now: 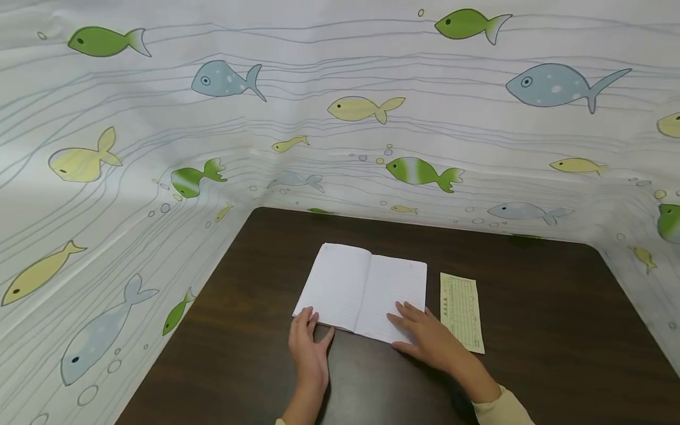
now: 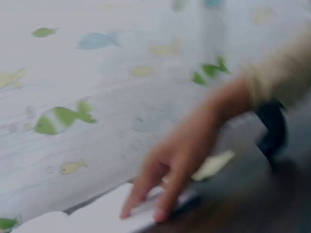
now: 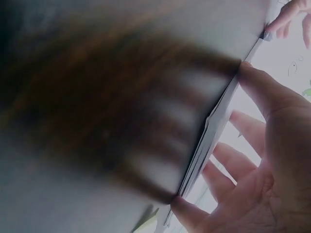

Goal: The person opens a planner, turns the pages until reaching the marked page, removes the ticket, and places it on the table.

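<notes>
An open lined notebook (image 1: 361, 289) lies on the dark brown table (image 1: 531, 330). My left hand (image 1: 310, 348) has its straight fingertips on the notebook's near left corner, thumb out to the side. My right hand (image 1: 427, 336) lies flat with spread fingers on the near part of the right page. In the blurred left wrist view the right hand (image 2: 180, 160) presses the white notebook (image 2: 97, 216). The right wrist view shows the right hand (image 3: 262, 160) spread along the notebook's edge (image 3: 209, 141), and the left hand's fingertips (image 3: 291, 19) farther off.
A narrow pale yellow printed slip (image 1: 461, 310) lies just right of the notebook, also the slip (image 2: 212, 165) in the left wrist view. A white cloth with fish print (image 1: 340, 118) walls the table at the back and on both sides.
</notes>
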